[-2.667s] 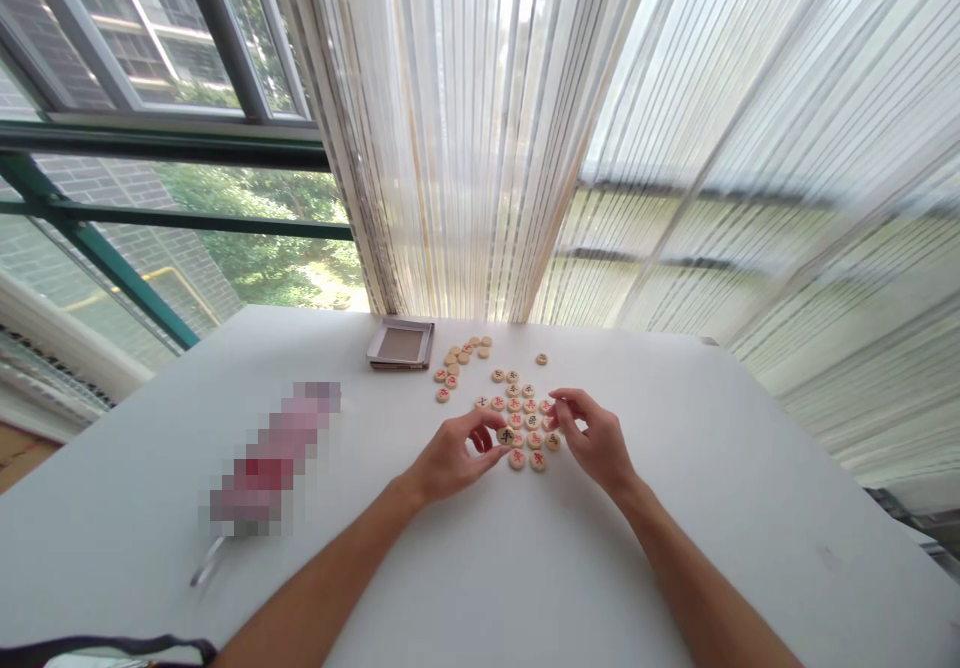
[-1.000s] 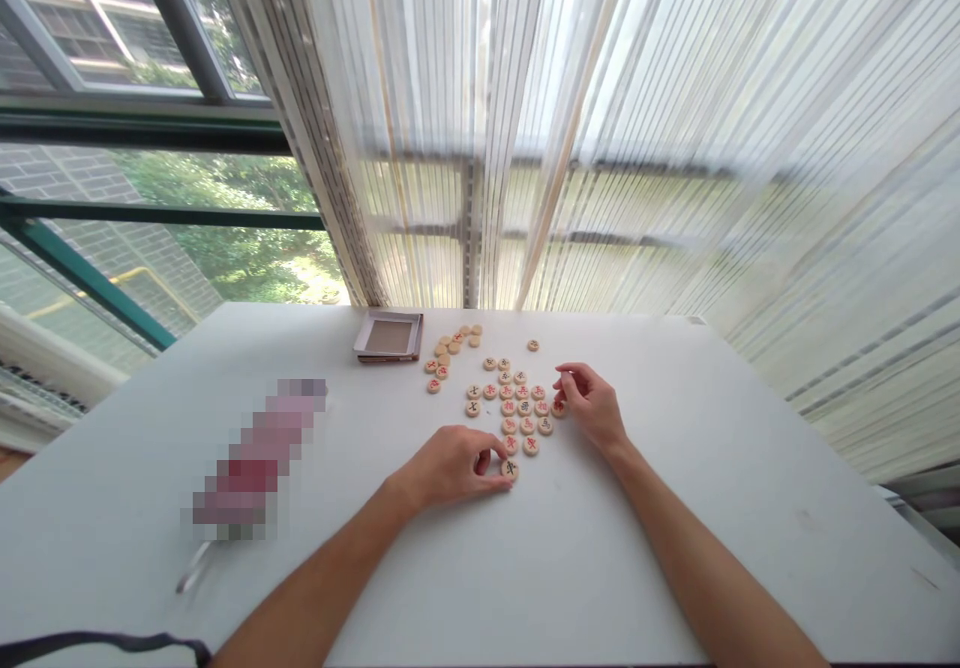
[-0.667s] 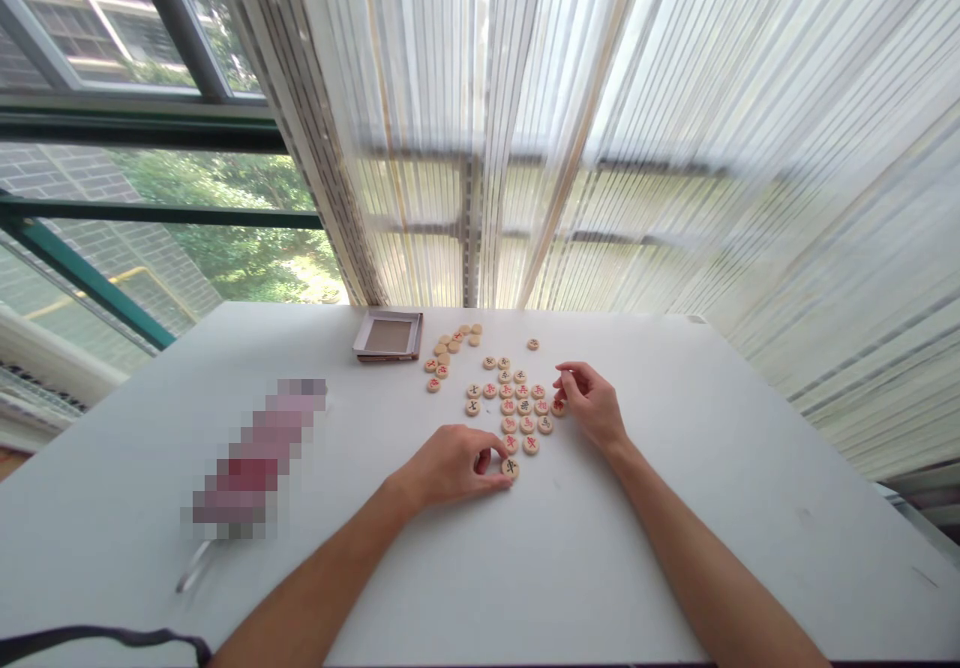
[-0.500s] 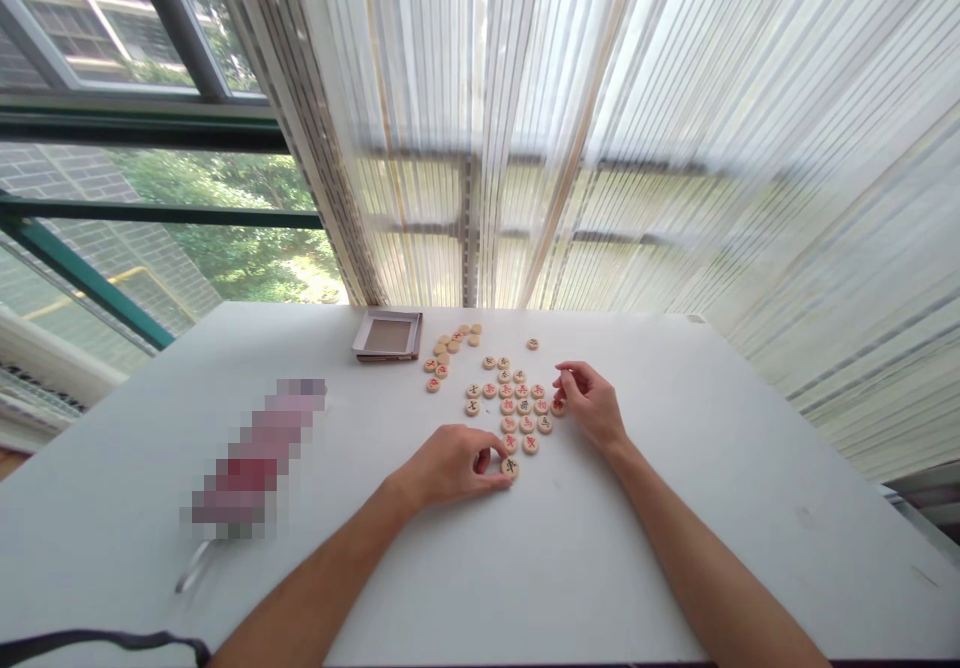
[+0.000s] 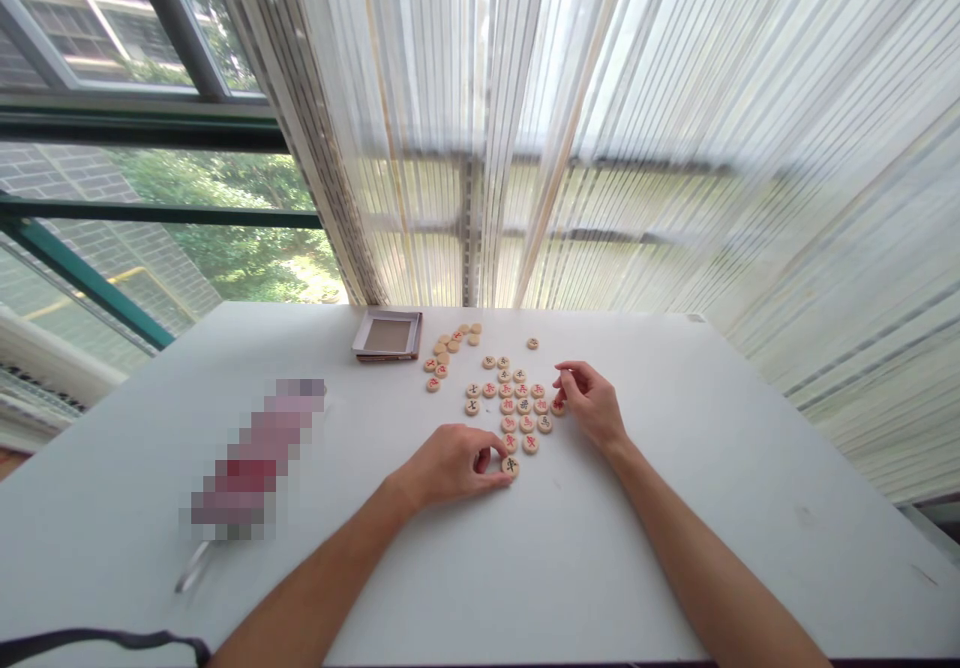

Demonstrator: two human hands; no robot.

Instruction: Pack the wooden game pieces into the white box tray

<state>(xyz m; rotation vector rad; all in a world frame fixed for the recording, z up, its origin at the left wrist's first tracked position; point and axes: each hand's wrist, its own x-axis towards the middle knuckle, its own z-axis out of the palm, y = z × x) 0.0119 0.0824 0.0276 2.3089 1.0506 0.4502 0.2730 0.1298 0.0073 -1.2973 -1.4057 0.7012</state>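
My left hand (image 5: 461, 460) has its thumb and index finger at the left side of a round wooden Chinese chess piece (image 5: 511, 467) with a black character, lying flat on the table. My right hand (image 5: 589, 398) is at the right of the layout, fingers loosely bent and apart, with no piece visible between them. Beside its curled fingers sits a piece with a red character (image 5: 557, 407), partly covered. Between my hands, several face-up pieces (image 5: 523, 406) with red or black characters lie in short rows and pairs.
A shallow open box (image 5: 388, 335) stands at the back left of the white table (image 5: 622, 588). Right of it lie loose pieces (image 5: 443, 346), some blank side up. One piece (image 5: 532, 344) sits apart at the back. A pixelated pinkish item (image 5: 255, 458) lies left.
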